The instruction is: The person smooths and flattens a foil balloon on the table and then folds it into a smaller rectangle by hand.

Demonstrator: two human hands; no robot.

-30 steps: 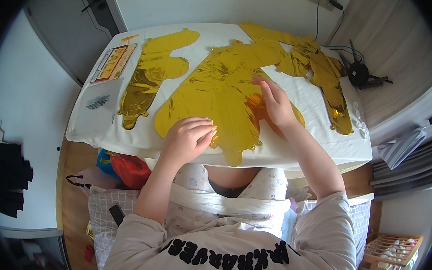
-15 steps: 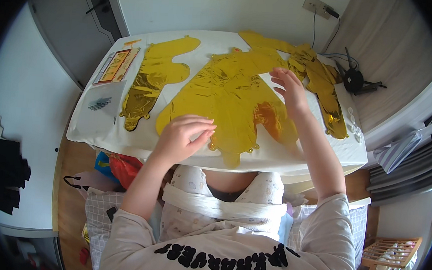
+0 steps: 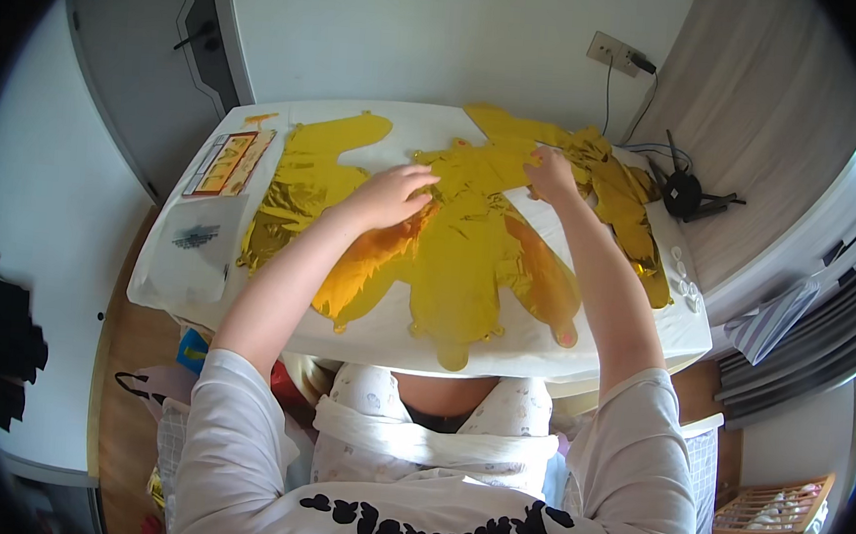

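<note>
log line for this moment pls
left hand flat on gold foil balloon | right hand on its top edge | balloon flat on white table

Three gold foil balloons (image 3: pixel 468 260) lie flat on one white table (image 3: pixel 383 335). Two hands, the left hand (image 3: pixel 393 193) and right hand (image 3: pixel 552 173), rest on them. One card (image 3: pixel 227 162), one clear bag (image 3: pixel 194 241), one black router (image 3: pixel 684 194).

Red-yellow flat packet (image 3: pixel 227 162), table's left
</note>
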